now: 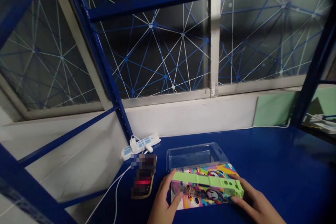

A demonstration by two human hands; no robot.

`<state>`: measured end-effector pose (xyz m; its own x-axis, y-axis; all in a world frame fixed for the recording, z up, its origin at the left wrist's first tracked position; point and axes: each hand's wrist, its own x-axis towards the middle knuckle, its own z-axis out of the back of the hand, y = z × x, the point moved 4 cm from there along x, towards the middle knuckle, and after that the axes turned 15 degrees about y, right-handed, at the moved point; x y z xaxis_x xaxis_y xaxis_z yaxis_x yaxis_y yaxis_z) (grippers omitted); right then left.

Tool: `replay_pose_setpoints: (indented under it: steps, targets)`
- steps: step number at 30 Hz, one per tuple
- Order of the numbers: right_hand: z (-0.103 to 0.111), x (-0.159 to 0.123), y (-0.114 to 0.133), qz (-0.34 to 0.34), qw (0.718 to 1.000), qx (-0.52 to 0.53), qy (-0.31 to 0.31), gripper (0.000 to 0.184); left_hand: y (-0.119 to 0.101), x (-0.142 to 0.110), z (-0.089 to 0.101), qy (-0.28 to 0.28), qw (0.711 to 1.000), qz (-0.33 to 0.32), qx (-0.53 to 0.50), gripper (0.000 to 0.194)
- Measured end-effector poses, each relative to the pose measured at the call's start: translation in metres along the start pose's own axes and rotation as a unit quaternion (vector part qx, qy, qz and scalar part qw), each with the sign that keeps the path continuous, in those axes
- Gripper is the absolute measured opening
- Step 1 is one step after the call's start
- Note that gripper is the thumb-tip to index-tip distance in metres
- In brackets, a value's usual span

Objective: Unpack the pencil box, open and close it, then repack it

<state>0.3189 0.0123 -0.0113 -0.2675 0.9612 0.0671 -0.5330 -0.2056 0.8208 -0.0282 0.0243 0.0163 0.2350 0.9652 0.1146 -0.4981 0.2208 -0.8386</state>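
Observation:
Both of my hands hold a long, light-green plastic piece with see-through sides (203, 180), and I cannot tell exactly what it is. My left hand (166, 199) grips its left end, thumb on the near side. At the right end, my right hand (252, 200) has its fingers behind and its thumb in front. Small dark holes show near that end. Beneath the piece lies a brightly coloured printed card (191, 203), partly covered by it. Just behind, an open clear plastic blister shell (183, 159) rests against the card's far edge.
A phone with a light case edge (147, 178), its screen blurred, lies left of the card. Beyond it a white power strip (140, 146) has plugs and white cables (117, 190). The blue tabletop (278, 161) stands between blue metal posts (111, 73), facing patterned windows.

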Motion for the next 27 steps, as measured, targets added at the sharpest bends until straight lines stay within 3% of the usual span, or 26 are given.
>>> replay_pose_setpoints:
  steps: [5, 10, 13, 16, 20, 23, 27]
  targets:
    - [-0.001, 0.0, -0.002, 0.016, 0.998, 0.052, -0.014, 0.066, -0.001, 0.001, -0.003, -0.022, 1.0, 0.011, -0.008, 0.056]
    - [-0.008, 0.0, -0.001, 0.047, 0.992, 0.112, 0.036, 0.069, -0.005, 0.001, -0.003, -0.061, 0.998, 0.021, -0.018, 0.048]
    - [-0.01, 0.0, -0.006, 0.044, 0.997, 0.058, 0.04, 0.075, -0.006, 0.001, -0.003, -0.058, 0.998, 0.032, 0.005, 0.043]
    - [-0.011, 0.003, -0.013, 0.029, 0.997, -0.064, 0.008, 0.092, -0.003, 0.001, -0.001, -0.033, 0.997, 0.038, 0.052, 0.044]
    - [-0.01, 0.01, -0.015, 0.005, 0.985, -0.168, -0.03, 0.09, 0.001, 0.001, -0.002, 0.005, 0.988, 0.013, 0.153, 0.062]
    - [-0.008, 0.012, -0.013, 0.004, 0.985, -0.166, -0.034, 0.081, 0.003, 0.001, -0.005, 0.032, 0.984, 0.007, 0.173, 0.088]
    - [-0.006, 0.003, -0.013, 0.023, 0.99, -0.134, -0.034, 0.071, 0.004, -0.002, -0.007, 0.045, 0.984, 0.016, 0.172, 0.094]
